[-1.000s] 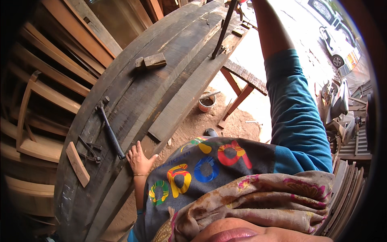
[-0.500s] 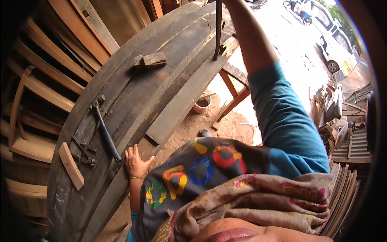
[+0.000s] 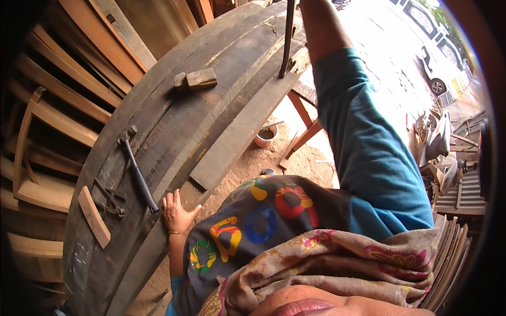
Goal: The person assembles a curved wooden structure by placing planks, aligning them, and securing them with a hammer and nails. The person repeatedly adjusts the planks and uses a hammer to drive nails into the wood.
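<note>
My left hand (image 3: 178,212) rests on the near edge of the dark wooden bench (image 3: 153,152), fingers stretched and apart, holding nothing. Just beside its fingertips ends the blue-black handle of a hammer (image 3: 141,176). My right arm reaches up past the top edge, so its hand is cut off. Close to that forearm stands a long dark metal bar (image 3: 288,39), its lower end at the far end of a grey plank (image 3: 240,129) on the bench. What grips the bar's top is out of view.
On the bench lie small wood blocks (image 3: 197,79), a short curved wood piece (image 3: 95,217) and a metal tool like pincers (image 3: 110,199). Curved timbers (image 3: 52,121) are stacked at left. A bucket (image 3: 266,136) stands on the sandy ground; a white vehicle (image 3: 440,68) is far right.
My right arm has stretched farther up and slightly left. The metal bar's upper part has shifted a little right, while its foot stays put. The left hand has not moved.
</note>
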Available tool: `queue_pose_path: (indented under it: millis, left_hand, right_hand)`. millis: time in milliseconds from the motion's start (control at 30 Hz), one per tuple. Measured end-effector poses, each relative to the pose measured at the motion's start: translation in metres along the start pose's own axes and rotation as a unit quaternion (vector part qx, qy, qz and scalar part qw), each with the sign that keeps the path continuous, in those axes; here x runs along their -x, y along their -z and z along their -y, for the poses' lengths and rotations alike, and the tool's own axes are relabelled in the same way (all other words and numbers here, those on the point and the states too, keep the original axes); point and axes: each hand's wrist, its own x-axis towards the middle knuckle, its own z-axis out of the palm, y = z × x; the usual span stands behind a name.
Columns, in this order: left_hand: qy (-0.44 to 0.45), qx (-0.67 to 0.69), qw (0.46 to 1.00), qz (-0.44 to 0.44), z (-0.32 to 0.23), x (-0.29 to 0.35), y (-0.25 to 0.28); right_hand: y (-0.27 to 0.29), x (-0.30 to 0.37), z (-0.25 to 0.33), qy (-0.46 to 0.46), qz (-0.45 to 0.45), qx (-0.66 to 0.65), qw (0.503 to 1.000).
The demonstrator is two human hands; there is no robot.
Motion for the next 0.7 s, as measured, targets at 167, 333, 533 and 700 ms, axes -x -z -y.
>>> queue_pose_path:
  millis: [167, 333, 533, 700]
  left_hand:
    - [0.013, 0.012, 1.0, 0.021, 0.001, 0.001, 0.002]
    - [-0.016, 0.009, 1.0, -0.025, 0.0, 0.002, -0.006]
    - [0.003, 0.014, 1.0, -0.007, -0.004, 0.007, -0.003]
    - [0.006, 0.012, 1.0, -0.023, -0.002, 0.004, -0.002]
  right_hand:
    - [0.027, 0.017, 0.028, 0.097, 0.077, 0.234, 0.964]
    - [0.061, 0.027, 0.058, -0.129, -0.01, -0.167, 0.977]
    - [0.074, 0.048, 0.073, -0.124, 0.014, -0.23, 0.965]
    - [0.054, 0.137, 0.207, 0.076, 0.353, -0.074, 0.929]
